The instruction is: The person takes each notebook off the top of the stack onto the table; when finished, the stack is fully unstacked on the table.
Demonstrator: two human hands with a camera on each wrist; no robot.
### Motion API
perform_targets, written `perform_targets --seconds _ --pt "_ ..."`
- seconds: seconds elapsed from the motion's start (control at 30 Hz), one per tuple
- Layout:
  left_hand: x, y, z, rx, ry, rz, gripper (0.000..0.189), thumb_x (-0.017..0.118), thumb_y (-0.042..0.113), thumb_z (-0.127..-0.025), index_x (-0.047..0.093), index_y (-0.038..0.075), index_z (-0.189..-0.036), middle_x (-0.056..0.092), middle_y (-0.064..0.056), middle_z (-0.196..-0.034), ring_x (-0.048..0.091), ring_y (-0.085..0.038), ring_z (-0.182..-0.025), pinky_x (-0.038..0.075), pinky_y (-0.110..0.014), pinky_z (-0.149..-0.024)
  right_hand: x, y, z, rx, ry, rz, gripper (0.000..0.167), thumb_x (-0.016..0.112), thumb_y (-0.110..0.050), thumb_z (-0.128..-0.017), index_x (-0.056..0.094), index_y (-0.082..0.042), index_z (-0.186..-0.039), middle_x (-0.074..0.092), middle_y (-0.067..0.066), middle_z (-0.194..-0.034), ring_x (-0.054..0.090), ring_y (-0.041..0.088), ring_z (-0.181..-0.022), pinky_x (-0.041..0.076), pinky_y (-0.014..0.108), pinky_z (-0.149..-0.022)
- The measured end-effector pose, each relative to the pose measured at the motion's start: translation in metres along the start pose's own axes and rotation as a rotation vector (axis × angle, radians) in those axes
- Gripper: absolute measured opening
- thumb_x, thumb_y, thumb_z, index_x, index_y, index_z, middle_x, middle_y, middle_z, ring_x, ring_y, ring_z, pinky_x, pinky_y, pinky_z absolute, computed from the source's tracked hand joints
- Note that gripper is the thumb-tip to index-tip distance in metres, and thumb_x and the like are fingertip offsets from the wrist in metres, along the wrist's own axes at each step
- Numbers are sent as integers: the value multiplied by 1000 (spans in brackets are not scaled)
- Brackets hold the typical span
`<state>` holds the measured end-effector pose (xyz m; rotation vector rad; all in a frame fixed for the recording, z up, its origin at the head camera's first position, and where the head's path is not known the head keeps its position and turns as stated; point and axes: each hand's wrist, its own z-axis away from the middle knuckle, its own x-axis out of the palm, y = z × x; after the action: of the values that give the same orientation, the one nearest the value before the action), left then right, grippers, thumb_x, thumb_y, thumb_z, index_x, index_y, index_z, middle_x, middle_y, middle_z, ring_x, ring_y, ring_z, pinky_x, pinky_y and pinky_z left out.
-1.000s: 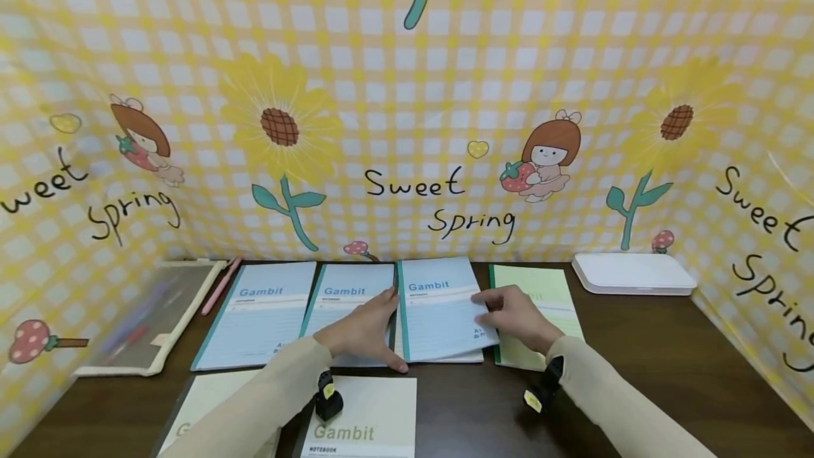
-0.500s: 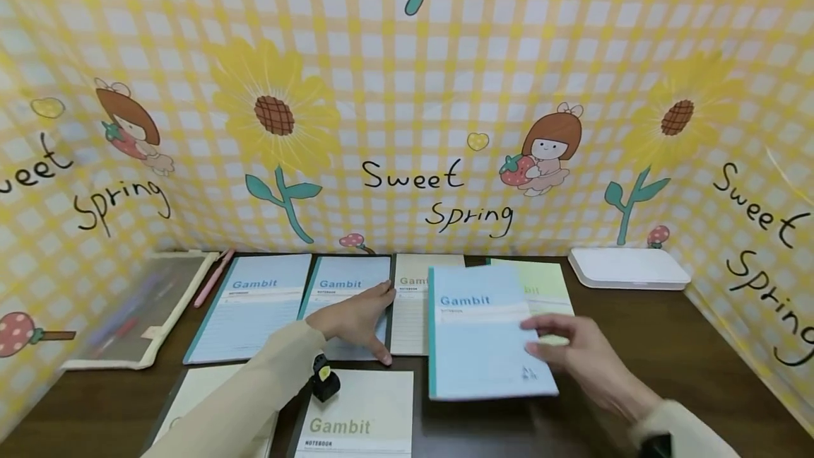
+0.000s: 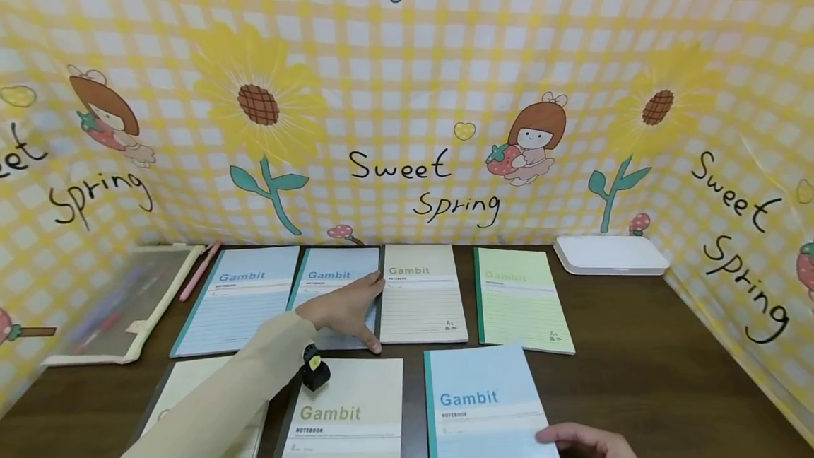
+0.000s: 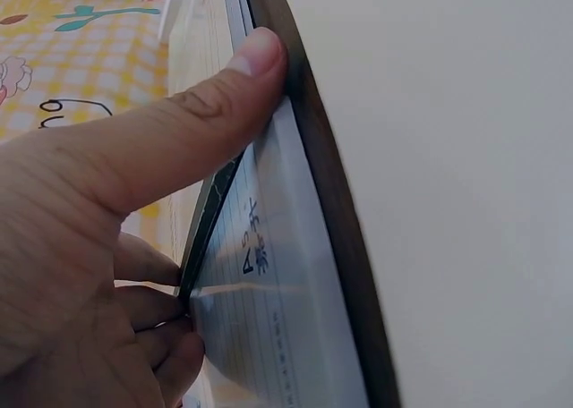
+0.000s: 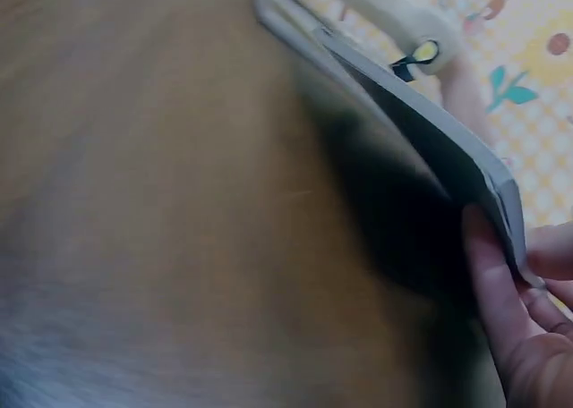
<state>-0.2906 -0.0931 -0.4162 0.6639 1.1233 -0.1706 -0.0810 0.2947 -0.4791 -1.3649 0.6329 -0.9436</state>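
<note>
At the front right in the head view, my right hand (image 3: 590, 439) pinches the right edge of a blue notebook (image 3: 480, 382) with a teal spine. The right wrist view shows that notebook (image 5: 430, 126) raised off the table, thumb on one side and fingers on the other. My left hand (image 3: 343, 308) rests over another blue notebook (image 3: 331, 276) in the back row. Its spread thumb and fingers touch along the dark spine of a beige notebook (image 3: 422, 309). In the left wrist view the left thumb (image 4: 201, 113) lies extended near the notebooks' lower edges.
The back row also has a blue notebook (image 3: 238, 309) and a green notebook (image 3: 521, 302). In front lie beige notebooks (image 3: 346, 387), one partly under the left sleeve. A mesh pencil pouch (image 3: 121, 309), a pink pen (image 3: 200, 273) and a white case (image 3: 610, 256) stand near the patterned cloth.
My right hand has drawn the blue notebook off the beige one, rightward and toward me, into the front row. The beige notebook is now uncovered. My left hand has stayed in place.
</note>
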Motion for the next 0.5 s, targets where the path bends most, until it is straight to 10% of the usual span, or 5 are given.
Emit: perform_targets --seconds 0.2,0.5 --pt "-1 -3 3 -14 7 5 124 88 46 -64 15 0 -154 4 -20 -162 10 -35 -150 20 -49 -119 21 7 -10 66 179 378 32 63 -18 -92 67 0 -118 71 -1 -99 60 1 -82 49 18 -71" --pt "-12 -7 2 9 -7 -21 122 84 50 -68 14 1 -154 3 -19 -163 8 -33 -151 17 -46 -120 43 -11 -21 -2 298 1016 38 77 -35 -80 72 -17 -113 51 -21 -77 44 -9 -64 38 16 -55"
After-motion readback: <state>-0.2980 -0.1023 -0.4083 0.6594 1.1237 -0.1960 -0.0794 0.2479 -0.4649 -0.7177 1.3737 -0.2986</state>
